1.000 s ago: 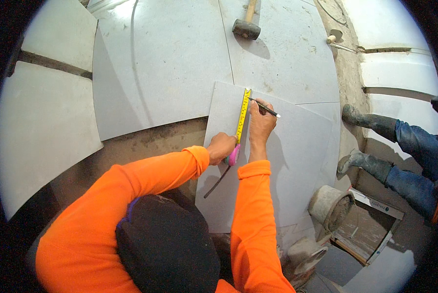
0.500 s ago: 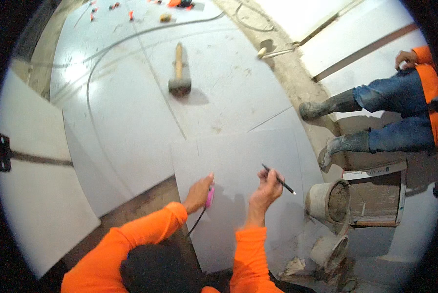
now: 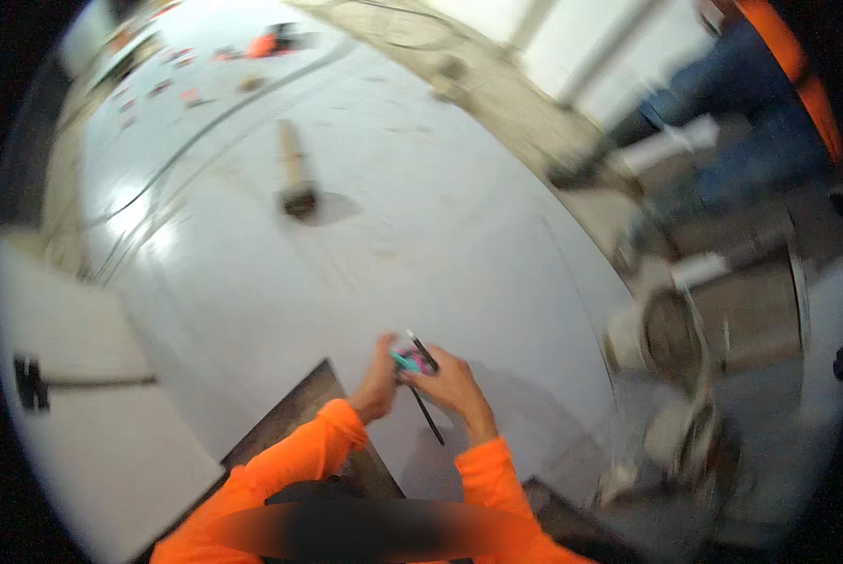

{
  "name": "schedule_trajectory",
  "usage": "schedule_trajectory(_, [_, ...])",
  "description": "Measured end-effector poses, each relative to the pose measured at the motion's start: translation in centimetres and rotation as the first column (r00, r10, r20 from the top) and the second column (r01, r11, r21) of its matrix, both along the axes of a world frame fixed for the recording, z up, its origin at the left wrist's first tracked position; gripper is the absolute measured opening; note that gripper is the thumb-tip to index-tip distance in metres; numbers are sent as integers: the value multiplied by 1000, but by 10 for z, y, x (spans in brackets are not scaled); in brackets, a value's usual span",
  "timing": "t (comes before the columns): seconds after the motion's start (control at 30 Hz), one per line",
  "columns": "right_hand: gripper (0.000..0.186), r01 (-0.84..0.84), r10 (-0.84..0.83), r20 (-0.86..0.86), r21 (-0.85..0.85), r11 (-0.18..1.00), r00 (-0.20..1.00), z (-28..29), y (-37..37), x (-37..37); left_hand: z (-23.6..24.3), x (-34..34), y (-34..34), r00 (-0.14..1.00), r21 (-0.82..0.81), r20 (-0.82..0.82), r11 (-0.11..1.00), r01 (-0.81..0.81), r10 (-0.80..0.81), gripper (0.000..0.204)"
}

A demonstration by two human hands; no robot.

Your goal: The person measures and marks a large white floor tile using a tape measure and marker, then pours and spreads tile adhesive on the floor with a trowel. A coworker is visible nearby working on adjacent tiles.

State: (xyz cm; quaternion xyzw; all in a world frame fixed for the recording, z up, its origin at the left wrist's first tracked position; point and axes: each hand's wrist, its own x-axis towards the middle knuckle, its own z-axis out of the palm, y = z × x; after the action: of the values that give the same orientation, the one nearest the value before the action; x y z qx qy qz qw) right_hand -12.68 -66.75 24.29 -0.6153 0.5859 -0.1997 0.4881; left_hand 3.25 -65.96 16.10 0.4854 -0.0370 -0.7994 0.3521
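Orange sleeves reach in from the lower edge of the head view, and the two bare hands come together just below the middle of the frame. I can make out a pink and teal tape measure [image 3: 408,361] between them: the left hand [image 3: 376,381] is clamped on it from its left side, fingers pointing up, while the right hand [image 3: 454,387] has its fingers bent against it and grips a black pen [image 3: 423,352], white end uppermost. A dark strap [image 3: 428,416] hangs from between the hands toward the lower right. Beneath them spread large grey slabs [image 3: 478,282], with a brown gap [image 3: 285,418] at lower left beside a pale panel [image 3: 83,461]. A mallet [image 3: 299,201] lies left of centre toward the top, its handle pointing up, near a dark cable [image 3: 205,136]. Small red and orange pieces [image 3: 190,96] are strewn at upper left. On the right stand two grimy buckets [image 3: 630,344], and above them, blurred, a co-worker [image 3: 760,113] in blue trousers and dark boots.
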Motion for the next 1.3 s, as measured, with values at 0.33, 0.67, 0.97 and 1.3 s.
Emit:
schedule_trajectory(0.33, [51, 332, -312, -180, 91, 939, 933, -61, 30, -102, 34, 65, 53, 943, -341, 278, 900, 273, -181, 80])
schedule_trajectory(0.67, [108, 867, -745, -647, -453, 208, -160, -135, 68, -393, 36, 118, 64, 871, -303, 484, 918, 255, -82, 67])
schedule_trajectory(0.97, [92, 892, -612, -758, -91, 443, 227, -127, 75, -493, 35, 144, 40, 818, -151, 561, 954, 257, -132, 52])
schedule_trajectory(1.3, [70, 940, -775, -571, -16, 342, 272, -38, 174, -436, 26, 151, 32, 742, -210, 529, 783, 585, -412, 48])
